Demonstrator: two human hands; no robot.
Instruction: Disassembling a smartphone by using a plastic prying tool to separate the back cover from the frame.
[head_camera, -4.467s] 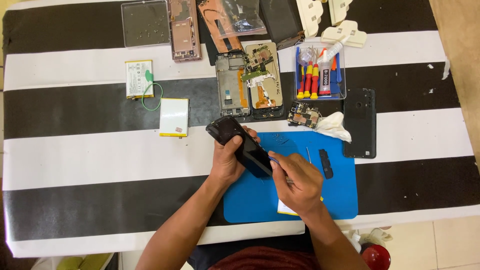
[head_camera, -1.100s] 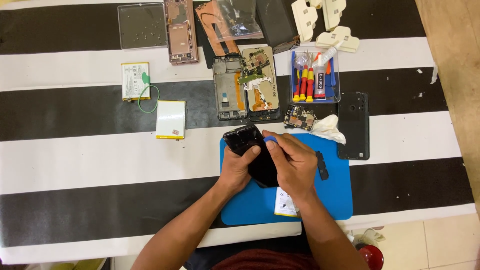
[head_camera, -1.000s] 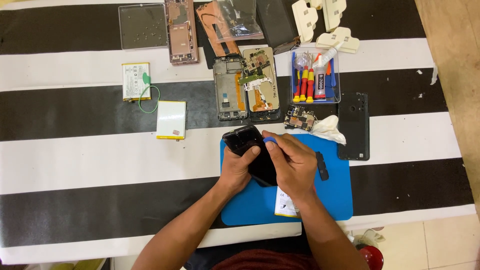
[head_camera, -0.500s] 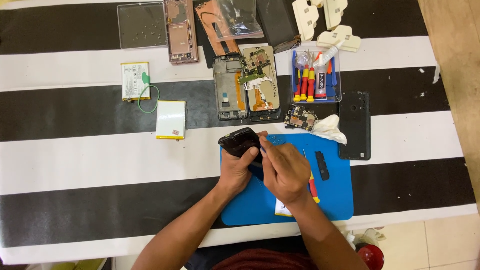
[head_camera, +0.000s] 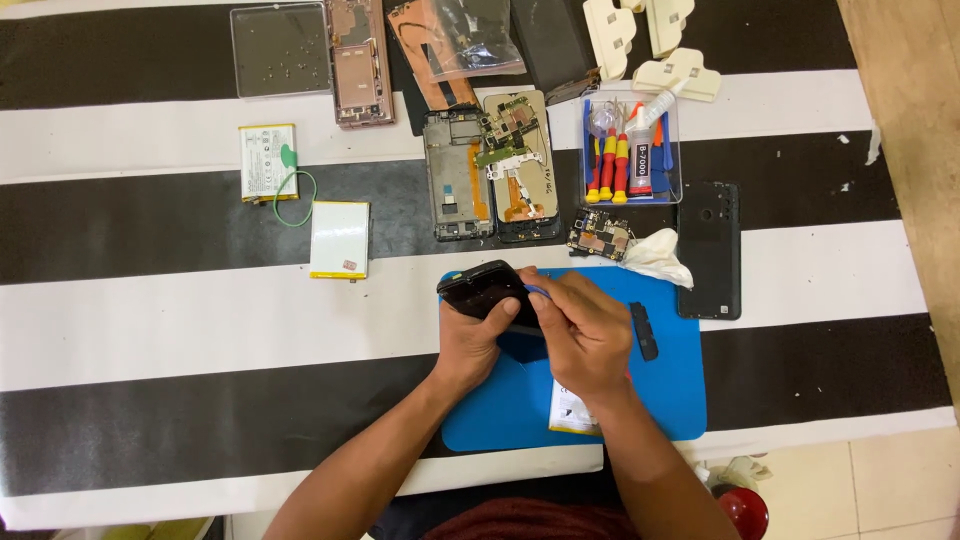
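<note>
over blue mat (head_camera: 660, 400), both hands (head_camera: 585, 335) clasp black phone (head_camera: 485, 290).

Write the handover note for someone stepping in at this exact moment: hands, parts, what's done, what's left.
Left hand grips the black phone over the blue mat.
Right hand presses a small blue pick against the phone's edge.
Black strip lies on the mat; black back cover beside it; tool tray behind.
Done: cannot tell whether any part of the phone is open yet.
Left: likely working the pick around the edge.
</note>
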